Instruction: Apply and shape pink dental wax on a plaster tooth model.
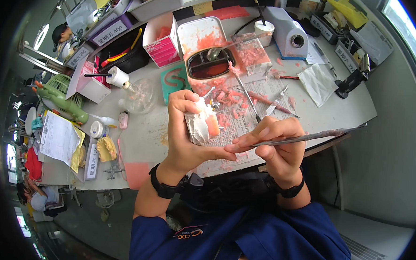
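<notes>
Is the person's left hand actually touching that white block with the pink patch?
Touching. The head view shows the left hand curled around the white block, skin directly against its side.

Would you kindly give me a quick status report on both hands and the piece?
Left hand gripping the white-and-pink plaster model. Right hand holding a slim metal tool, fingertips near the left thumb. Pink scraps on newspaper beyond.

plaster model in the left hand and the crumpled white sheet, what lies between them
In the head view, pink scraps and slim tools on printed paper lie between the plaster model and the white sheet.
</notes>
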`<action>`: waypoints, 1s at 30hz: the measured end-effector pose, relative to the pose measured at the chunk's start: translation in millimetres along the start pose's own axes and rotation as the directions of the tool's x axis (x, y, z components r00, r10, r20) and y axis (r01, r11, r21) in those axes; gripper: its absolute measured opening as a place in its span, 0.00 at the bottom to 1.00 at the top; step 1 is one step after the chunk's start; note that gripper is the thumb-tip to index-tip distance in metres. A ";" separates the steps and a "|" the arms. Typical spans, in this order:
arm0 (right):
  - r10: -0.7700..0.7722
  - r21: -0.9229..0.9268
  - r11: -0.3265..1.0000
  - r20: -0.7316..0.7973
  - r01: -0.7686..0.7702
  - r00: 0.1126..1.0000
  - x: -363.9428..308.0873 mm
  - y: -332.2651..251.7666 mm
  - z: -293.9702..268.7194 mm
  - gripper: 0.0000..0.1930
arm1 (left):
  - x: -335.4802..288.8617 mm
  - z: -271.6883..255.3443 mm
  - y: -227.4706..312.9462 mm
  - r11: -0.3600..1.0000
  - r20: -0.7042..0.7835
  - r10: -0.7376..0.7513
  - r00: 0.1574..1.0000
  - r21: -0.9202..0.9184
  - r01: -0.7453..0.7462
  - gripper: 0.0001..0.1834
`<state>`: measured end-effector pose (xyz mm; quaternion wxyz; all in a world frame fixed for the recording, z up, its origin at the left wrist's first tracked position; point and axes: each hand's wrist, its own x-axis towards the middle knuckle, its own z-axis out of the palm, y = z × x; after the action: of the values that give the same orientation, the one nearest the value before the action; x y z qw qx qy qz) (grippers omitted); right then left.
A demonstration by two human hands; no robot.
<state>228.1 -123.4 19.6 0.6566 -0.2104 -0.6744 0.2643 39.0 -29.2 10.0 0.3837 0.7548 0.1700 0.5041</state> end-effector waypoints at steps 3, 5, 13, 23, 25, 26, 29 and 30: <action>0.230 0.123 0.973 -0.442 -0.195 0.867 -4.7 -18.1 -1.4 0.06 | 4.0 -0.2 3.0 0.991 0.031 0.092 0.995 0.093 -0.094 0.49; 0.256 -0.275 0.858 -0.502 -0.433 0.826 -6.4 -22.0 -36.4 0.04 | 5.0 -2.9 -0.2 0.983 0.048 0.072 0.996 0.163 -0.079 0.47; 0.530 -0.938 0.068 -0.255 -0.340 0.809 -26.2 -30.3 -136.4 0.12 | 7.8 -0.9 6.4 0.977 0.043 -0.008 0.999 0.214 -0.002 0.35; 0.728 -0.959 0.250 0.092 -0.137 0.679 26.6 -3.8 -133.5 0.17 | 10.1 -1.3 -2.8 0.998 -0.026 -0.068 0.997 -0.010 0.068 0.35; 0.726 -0.947 0.322 0.232 -0.021 0.647 32.6 15.9 -134.2 0.18 | 8.9 -3.1 -8.0 0.999 -0.018 -0.035 0.999 0.001 0.035 0.34; 0.742 -0.944 0.327 0.234 -0.035 0.628 29.6 31.8 -137.5 0.15 | 10.2 -4.0 -8.6 1.000 -0.027 -0.021 0.999 -0.012 0.021 0.34; 0.750 -0.926 0.363 0.357 0.104 0.557 48.9 33.5 -135.2 0.08 | 8.0 -7.4 2.3 0.999 -0.072 -0.029 0.997 -0.025 0.027 0.33; 0.701 -0.892 0.450 0.326 -0.038 0.634 57.2 29.2 -139.1 0.07 | 6.9 -7.7 1.2 0.999 -0.099 -0.030 0.995 -0.030 0.027 0.33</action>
<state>362.0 -53.6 45.1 0.1073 -0.5367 -0.8281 0.1211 35.0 -22.4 16.8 0.3928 0.7208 0.1922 0.5378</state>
